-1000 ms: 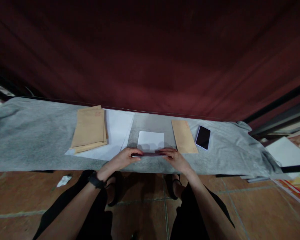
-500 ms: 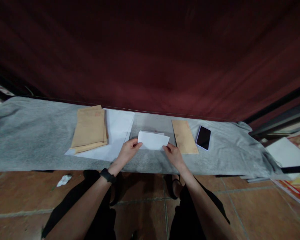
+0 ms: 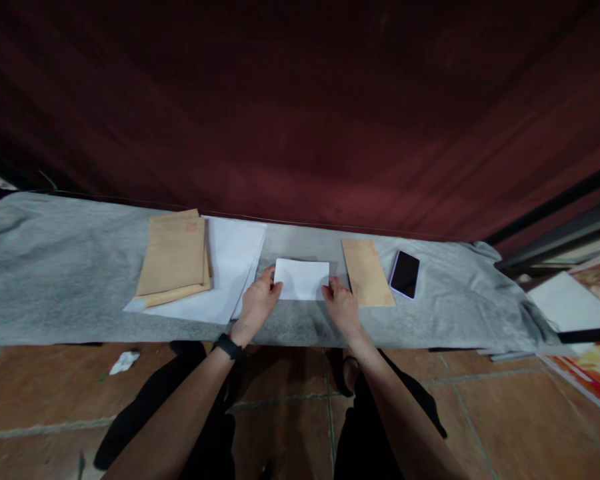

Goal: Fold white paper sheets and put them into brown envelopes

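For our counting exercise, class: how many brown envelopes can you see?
At least 3: one envelope lies between the right hand and the phone; at least two overlap in the pile on the left, which may hide more.

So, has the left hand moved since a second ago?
Yes: the left hand has moved forward, farther from the near edge of the grey cloth.

Left of our left hand [image 3: 258, 300]: white sheets [image 3: 233, 267] and envelope stack [image 3: 173, 257] in way, lying low; beyond, we see bare grey cloth [image 3: 65, 280]. Right hand [image 3: 342, 308] fills near part of gap between white paper [image 3: 301, 279] and lone envelope [image 3: 367, 272]. Phone [image 3: 405, 274] just past envelope, open cloth after. Red curtain [image 3: 300, 133] walls far edge.
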### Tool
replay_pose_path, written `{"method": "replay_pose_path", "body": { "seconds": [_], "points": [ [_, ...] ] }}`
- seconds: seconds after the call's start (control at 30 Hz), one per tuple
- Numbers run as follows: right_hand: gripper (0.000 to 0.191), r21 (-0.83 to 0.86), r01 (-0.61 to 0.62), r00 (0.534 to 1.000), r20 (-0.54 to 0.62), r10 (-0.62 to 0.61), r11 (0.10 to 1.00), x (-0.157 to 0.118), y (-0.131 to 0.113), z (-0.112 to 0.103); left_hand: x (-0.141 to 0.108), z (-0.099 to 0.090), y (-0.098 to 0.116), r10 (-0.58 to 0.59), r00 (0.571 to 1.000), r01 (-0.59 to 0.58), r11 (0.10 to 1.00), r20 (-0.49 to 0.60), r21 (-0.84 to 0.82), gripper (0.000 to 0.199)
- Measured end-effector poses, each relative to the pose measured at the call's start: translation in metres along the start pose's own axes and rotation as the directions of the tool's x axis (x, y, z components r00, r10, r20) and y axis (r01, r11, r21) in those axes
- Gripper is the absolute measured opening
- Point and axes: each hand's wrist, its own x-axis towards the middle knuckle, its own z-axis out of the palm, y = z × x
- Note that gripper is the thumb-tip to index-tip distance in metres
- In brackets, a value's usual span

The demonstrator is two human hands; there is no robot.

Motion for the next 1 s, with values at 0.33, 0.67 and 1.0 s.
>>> {"method": "replay_pose_path", "body": {
  "seconds": [0.33,0.67,1.0],
  "points": [
    [0.036,-0.169,0.014,1.000,-0.015,-0.017,0.985,-0.004,-0.010,0.001,-0.007,0.000,0.011,0.017,1.000,-0.013,0.987,-0.022,0.163,0.051],
    [0.035,-0.235,0.078,0.994,-0.058,-0.094,0.969,-0.010,-0.016,0.002,-0.009,0.005,0.009,0.119,0.992,-0.105,0.965,-0.048,0.240,0.039],
    [0.042,0.031,0.291,0.946,-0.159,-0.283,0.956,-0.009,-0.019,0.011,-0.014,0.008,0.014,0.307,0.947,-0.251,0.890,-0.091,0.380,0.042]
  ]
}}
